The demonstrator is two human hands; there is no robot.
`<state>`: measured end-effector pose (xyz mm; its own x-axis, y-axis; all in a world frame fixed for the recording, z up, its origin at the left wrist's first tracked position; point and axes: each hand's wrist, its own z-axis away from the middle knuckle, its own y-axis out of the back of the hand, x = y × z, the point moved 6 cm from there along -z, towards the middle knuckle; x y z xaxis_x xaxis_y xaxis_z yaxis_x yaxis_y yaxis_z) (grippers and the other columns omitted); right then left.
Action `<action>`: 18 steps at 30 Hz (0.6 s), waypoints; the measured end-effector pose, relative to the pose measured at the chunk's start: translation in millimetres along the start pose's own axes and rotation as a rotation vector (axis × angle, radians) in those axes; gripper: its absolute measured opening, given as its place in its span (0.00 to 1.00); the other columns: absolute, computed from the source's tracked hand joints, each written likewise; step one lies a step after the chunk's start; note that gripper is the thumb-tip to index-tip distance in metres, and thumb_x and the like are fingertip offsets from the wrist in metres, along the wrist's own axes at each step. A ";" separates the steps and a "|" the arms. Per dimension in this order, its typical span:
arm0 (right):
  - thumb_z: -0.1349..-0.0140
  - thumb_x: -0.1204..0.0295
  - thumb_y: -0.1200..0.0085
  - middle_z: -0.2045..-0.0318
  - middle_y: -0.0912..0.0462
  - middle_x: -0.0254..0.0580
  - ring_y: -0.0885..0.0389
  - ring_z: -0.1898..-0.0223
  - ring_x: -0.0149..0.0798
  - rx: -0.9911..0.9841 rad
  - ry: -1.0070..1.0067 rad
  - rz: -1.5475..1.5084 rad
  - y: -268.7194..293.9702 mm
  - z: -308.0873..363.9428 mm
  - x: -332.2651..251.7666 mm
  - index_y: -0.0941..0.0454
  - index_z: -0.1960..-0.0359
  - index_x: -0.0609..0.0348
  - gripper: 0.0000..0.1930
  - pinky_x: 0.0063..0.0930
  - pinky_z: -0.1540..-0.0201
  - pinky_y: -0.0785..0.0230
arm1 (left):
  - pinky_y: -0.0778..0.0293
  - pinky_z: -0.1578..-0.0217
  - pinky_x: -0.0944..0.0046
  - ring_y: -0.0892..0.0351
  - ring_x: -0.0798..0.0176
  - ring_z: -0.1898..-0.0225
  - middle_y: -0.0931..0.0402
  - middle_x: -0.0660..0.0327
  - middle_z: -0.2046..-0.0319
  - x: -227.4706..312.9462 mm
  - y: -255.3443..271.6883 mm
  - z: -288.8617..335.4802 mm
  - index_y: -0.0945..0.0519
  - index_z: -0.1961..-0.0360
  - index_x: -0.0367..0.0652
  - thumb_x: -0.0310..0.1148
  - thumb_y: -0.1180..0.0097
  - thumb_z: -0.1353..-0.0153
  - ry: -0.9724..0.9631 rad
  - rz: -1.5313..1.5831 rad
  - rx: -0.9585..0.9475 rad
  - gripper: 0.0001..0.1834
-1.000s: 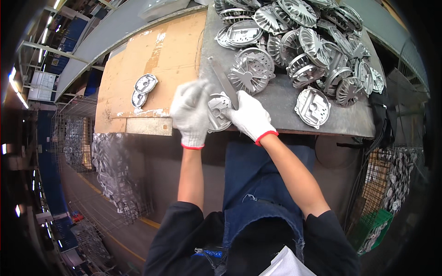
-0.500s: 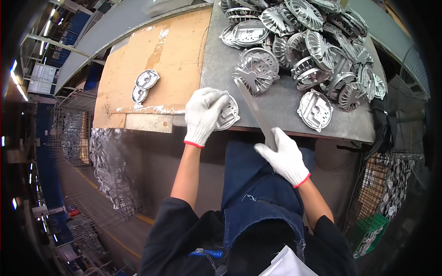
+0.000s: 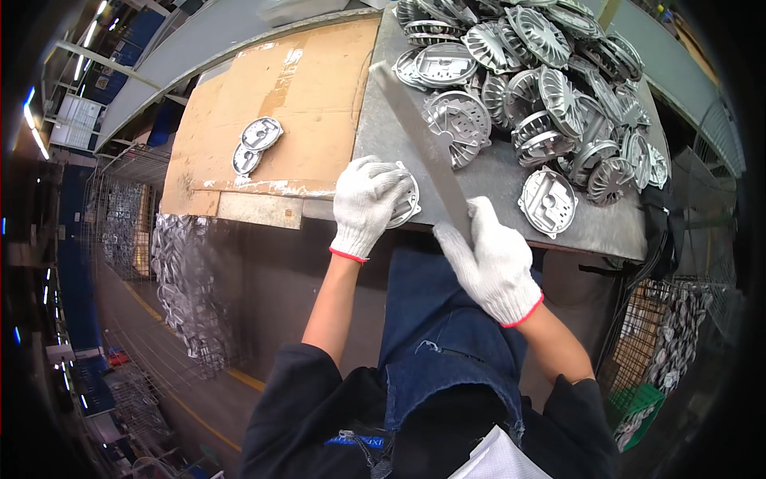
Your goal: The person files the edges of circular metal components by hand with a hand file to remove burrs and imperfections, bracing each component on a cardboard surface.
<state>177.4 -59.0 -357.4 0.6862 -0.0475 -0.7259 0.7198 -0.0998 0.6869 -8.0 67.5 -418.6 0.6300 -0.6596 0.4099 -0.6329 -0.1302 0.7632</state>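
My left hand [image 3: 369, 201], in a white knit glove with a red cuff, is closed over a round cast metal part [image 3: 409, 203] at the table's front edge. Its fingers cover most of that part, and only the right side shows. My right hand [image 3: 495, 263], gloved alike, grips a long flat metal file [image 3: 423, 140] by its near end. The file slants away to the far left, past the held part and apart from it. Right of the file lies another round casting [image 3: 548, 201], cavity side up.
A big heap of finned round castings [image 3: 550, 96] fills the far right of the grey table [image 3: 499, 191]. Cardboard [image 3: 319, 104] covers the left side, with two castings [image 3: 262, 134] on it. Wire baskets of metal parts [image 3: 187, 287] stand below left; a green crate [image 3: 638, 411] is low right.
The file has swung and moved up and left, its tip now farther out over the table. My left hand stays on the casting, with its fingers covering more of it.
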 end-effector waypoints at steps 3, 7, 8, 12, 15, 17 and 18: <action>0.20 0.51 0.38 0.82 0.16 0.48 0.12 0.81 0.53 0.041 0.167 0.305 -16.9 -2.3 21.1 0.23 0.49 0.55 0.20 0.47 0.78 0.22 | 0.18 0.40 0.51 0.13 0.50 0.44 0.08 0.60 0.56 0.3 -3.3 -0.5 0.04 0.60 0.46 0.36 0.22 0.42 -0.018 -0.060 0.020 0.10; 0.21 0.50 0.38 0.82 0.15 0.47 0.13 0.81 0.51 -0.002 0.202 0.370 -13.0 -1.0 19.0 0.23 0.49 0.55 0.20 0.46 0.78 0.23 | 0.18 0.41 0.51 0.13 0.50 0.45 0.08 0.61 0.57 -3.3 -3.9 2.1 0.04 0.61 0.48 0.37 0.22 0.42 -0.028 -0.056 -0.014 0.10; 0.21 0.50 0.38 0.82 0.15 0.47 0.13 0.81 0.51 0.050 0.169 0.313 -4.9 -4.4 12.1 0.23 0.49 0.55 0.20 0.46 0.78 0.24 | 0.18 0.41 0.51 0.13 0.50 0.45 0.08 0.61 0.57 -3.1 -4.4 2.2 0.04 0.61 0.48 0.37 0.22 0.42 -0.027 -0.053 -0.013 0.10; 0.21 0.50 0.38 0.83 0.16 0.45 0.13 0.82 0.49 0.098 0.139 0.319 -5.7 -0.6 4.1 0.23 0.49 0.54 0.20 0.44 0.78 0.24 | 0.17 0.45 0.53 0.13 0.52 0.48 0.09 0.64 0.60 0.3 -2.3 -0.5 0.04 0.64 0.51 0.38 0.23 0.44 0.007 -0.035 0.050 0.08; 0.22 0.50 0.37 0.84 0.17 0.43 0.14 0.83 0.48 0.006 0.196 0.488 -16.9 0.4 14.5 0.23 0.50 0.54 0.19 0.42 0.80 0.24 | 0.18 0.44 0.52 0.13 0.51 0.47 0.09 0.62 0.59 1.3 -2.2 -1.5 0.04 0.62 0.50 0.38 0.22 0.45 0.013 -0.074 0.015 0.10; 0.22 0.52 0.36 0.77 0.12 0.51 0.10 0.76 0.55 -0.089 0.135 0.394 -15.9 1.9 18.1 0.23 0.47 0.56 0.21 0.48 0.73 0.21 | 0.18 0.42 0.51 0.14 0.50 0.46 0.08 0.61 0.57 0.7 -3.5 -0.7 0.03 0.60 0.48 0.38 0.22 0.44 0.019 -0.097 -0.024 0.12; 0.22 0.52 0.36 0.76 0.12 0.51 0.10 0.76 0.56 -0.024 0.139 0.351 -10.9 2.4 13.6 0.23 0.46 0.57 0.21 0.49 0.73 0.21 | 0.18 0.43 0.52 0.14 0.50 0.46 0.09 0.60 0.57 1.2 -2.1 -0.7 0.04 0.61 0.48 0.38 0.21 0.45 0.008 -0.082 0.001 0.12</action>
<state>178.7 -60.9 -374.9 0.8981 0.0611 -0.4356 0.4393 -0.0784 0.8949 -5.6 67.5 -419.4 0.6838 -0.6404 0.3498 -0.5792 -0.1848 0.7939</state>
